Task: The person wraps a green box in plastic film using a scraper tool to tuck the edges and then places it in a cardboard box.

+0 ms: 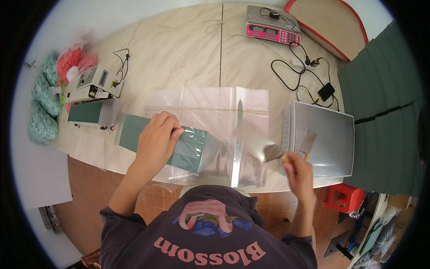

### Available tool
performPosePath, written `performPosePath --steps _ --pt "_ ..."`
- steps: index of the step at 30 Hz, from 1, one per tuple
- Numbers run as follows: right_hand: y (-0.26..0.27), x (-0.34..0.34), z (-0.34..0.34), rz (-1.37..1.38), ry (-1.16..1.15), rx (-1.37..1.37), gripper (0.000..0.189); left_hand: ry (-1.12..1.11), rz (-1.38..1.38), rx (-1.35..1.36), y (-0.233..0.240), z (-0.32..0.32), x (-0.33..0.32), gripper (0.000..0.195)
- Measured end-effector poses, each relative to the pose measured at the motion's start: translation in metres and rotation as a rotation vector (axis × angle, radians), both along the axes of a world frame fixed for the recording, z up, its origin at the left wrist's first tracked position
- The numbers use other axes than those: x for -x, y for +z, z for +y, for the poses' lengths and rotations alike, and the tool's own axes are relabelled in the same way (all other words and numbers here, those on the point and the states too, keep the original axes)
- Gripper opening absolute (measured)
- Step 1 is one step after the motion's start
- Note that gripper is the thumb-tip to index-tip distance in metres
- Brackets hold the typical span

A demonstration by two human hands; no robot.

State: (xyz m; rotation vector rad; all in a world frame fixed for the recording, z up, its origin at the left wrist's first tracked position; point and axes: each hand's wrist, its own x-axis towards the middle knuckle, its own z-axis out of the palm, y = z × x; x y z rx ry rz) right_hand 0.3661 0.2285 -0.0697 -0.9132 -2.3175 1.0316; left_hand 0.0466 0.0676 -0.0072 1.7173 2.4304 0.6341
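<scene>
A green box lies in clear plastic film at the table's front edge. My left hand rests on the box, its thumb and fingers closed on the film over it. My right hand, at the right, grips the handle of a scraper with a flat metal blade, slightly blurred. Sheets of clear film spread over the table beneath and beyond the box. Right of the scraper stands a white appliance with a grey metal plate, and a second flat-bladed scraper lies on it.
At the left stand a small white machine with a green belt and bags of teal and red shredded filler. A pink scale is at the back. Black cables lie right, beside stacked green boxes. A red stool stands below.
</scene>
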Motion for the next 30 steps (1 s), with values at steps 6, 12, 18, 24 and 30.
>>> performPosePath --steps 6,12,18,24,30 --pt "0.040 0.039 -0.003 0.057 0.442 -0.208 0.022 -0.007 0.071 -0.056 -0.011 -0.003 0.001 0.013" --pt "0.058 0.051 -0.003 -0.107 0.540 -0.304 0.024 0.017 0.067 -0.109 -0.016 -0.006 0.000 0.015" --pt "0.081 0.066 -0.013 -0.190 0.567 -0.346 0.019 0.098 0.023 -0.176 -0.004 -0.014 -0.001 0.016" --pt "0.086 0.079 -0.020 -0.225 0.602 -0.344 0.023 -0.144 -0.050 -0.149 0.017 -0.038 -0.006 0.022" --pt "0.081 0.092 -0.026 -0.177 0.649 -0.369 0.024 -0.345 -0.019 -0.002 0.017 -0.060 -0.024 0.030"
